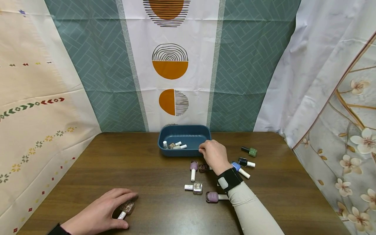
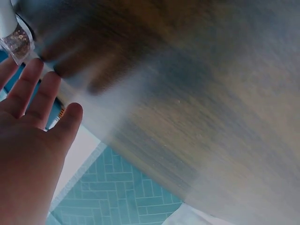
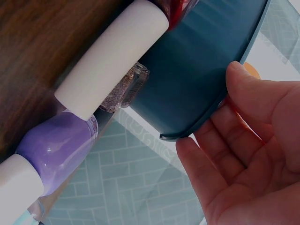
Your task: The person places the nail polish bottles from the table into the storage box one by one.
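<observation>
From the head view I saw a dark wood-grain tabletop (image 1: 152, 169), smooth and slightly glossy, with a deep teal plastic tray (image 1: 184, 140) of rounded rectangular shape at about twelve o'clock. My right hand (image 1: 213, 156) rested at the tray's near right rim, its grip loosely open, fingertips touching the edge and holding nothing; the right wrist view showed the relaxed fingers (image 3: 243, 122) just beside the tray's smooth curved wall. My left hand (image 1: 102, 212) lay at about seven o'clock, its grip relaxed and arched over a glittery brown nail-polish bottle (image 1: 127, 208) with a white cap lying on its side, fingertips against it; whether they closed round it I could not tell. Inside the tray, several small bottles (image 1: 174, 145) lay clustered at its left end. Between the hands, scattered on their sides, were a mauve bottle (image 1: 193, 167), a clear glittery square bottle (image 1: 197, 187) and a purple round one (image 1: 212, 196). Beyond the right wrist, towards three o'clock, lay a blue bottle (image 1: 236, 167), a dark bottle (image 1: 243, 161) and a green bottle (image 1: 252, 151). Patterned fabric sheets (image 1: 88, 65) hung behind.
</observation>
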The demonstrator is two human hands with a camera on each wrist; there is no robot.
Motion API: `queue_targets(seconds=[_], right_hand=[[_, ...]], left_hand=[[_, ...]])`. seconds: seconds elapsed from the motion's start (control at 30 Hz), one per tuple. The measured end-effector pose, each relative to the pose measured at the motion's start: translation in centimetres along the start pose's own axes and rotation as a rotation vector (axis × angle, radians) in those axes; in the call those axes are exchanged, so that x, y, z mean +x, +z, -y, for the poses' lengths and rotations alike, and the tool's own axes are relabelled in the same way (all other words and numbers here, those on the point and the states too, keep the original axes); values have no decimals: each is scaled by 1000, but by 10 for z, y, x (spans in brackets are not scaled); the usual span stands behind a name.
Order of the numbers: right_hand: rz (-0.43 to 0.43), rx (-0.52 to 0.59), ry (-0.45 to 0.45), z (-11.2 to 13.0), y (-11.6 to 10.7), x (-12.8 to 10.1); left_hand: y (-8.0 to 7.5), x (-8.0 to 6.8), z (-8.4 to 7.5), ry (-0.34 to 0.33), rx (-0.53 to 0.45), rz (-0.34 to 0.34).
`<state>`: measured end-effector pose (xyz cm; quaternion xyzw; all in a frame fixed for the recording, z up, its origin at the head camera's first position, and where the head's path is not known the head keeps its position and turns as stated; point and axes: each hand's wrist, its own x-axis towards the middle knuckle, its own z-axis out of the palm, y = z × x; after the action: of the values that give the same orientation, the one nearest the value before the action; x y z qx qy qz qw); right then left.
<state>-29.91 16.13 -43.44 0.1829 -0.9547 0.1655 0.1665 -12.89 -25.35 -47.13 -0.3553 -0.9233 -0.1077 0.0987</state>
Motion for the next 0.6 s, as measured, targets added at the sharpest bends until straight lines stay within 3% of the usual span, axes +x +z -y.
queue_targets(seconds=[0.17, 0.6], right_hand=[[1, 1, 3, 0, 0, 0], [1, -2, -3, 0, -1, -1]], left_hand=[[-1, 1, 3, -28, -20, 23], [3, 0, 9, -34, -13, -67]])
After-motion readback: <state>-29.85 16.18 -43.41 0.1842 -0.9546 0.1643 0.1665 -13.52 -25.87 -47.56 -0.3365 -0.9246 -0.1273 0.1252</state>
